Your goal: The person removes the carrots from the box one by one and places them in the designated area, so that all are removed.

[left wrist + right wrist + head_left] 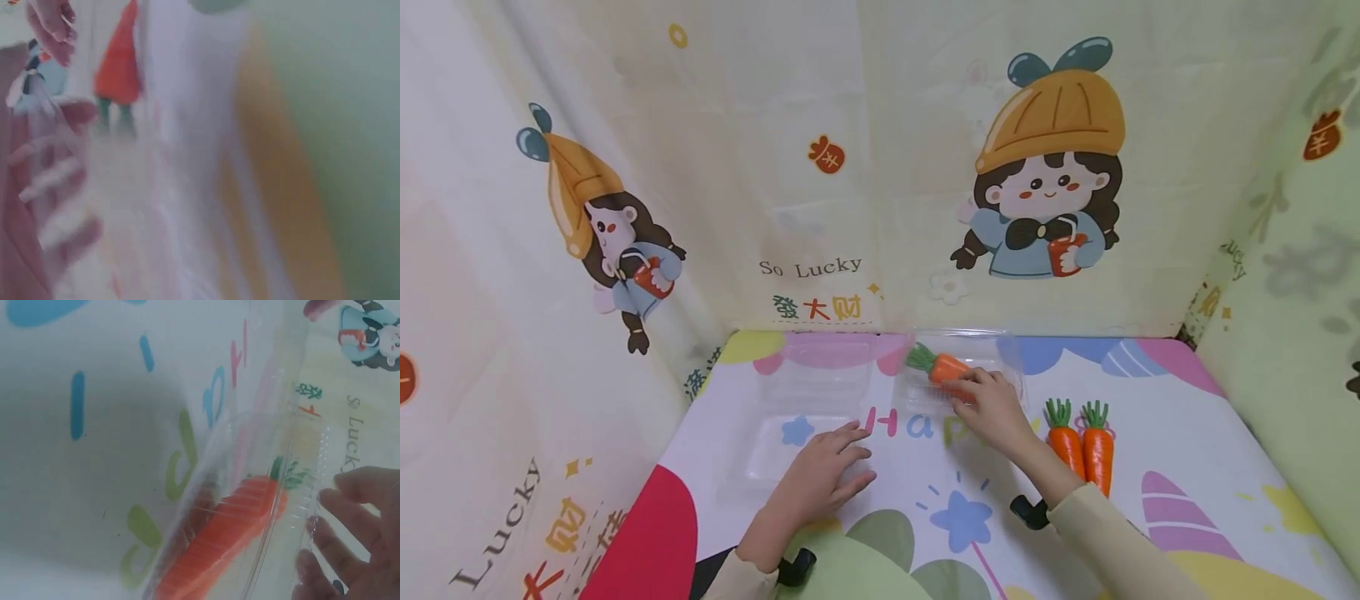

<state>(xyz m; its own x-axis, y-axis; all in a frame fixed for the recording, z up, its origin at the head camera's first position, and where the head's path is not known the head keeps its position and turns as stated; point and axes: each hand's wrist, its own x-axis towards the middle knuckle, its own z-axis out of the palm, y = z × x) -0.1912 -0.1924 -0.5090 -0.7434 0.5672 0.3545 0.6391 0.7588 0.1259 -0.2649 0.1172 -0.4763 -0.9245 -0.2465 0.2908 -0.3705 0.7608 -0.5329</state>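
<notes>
An orange carrot point(947, 369) with a green top lies aslant in a clear plastic box point(1011, 387) at the back of the table. My right hand point(990, 408) is over the carrot's lower end, hiding part of it. In the right wrist view the fingers of this hand point(353, 540) are spread and loosely bent near the box's edge, off the carrot point(228, 531). My left hand point(823, 475), fingers extended and apart, hovers by the near right corner of a second clear box point(760, 475). That hand is blurred in the left wrist view.
Two more carrots point(1063, 437) lie side by side on the table to the right, partly behind my right forearm. The second box's clear lid point(816, 375) is folded back. A printed curtain point(910, 192) encloses the table's back and sides.
</notes>
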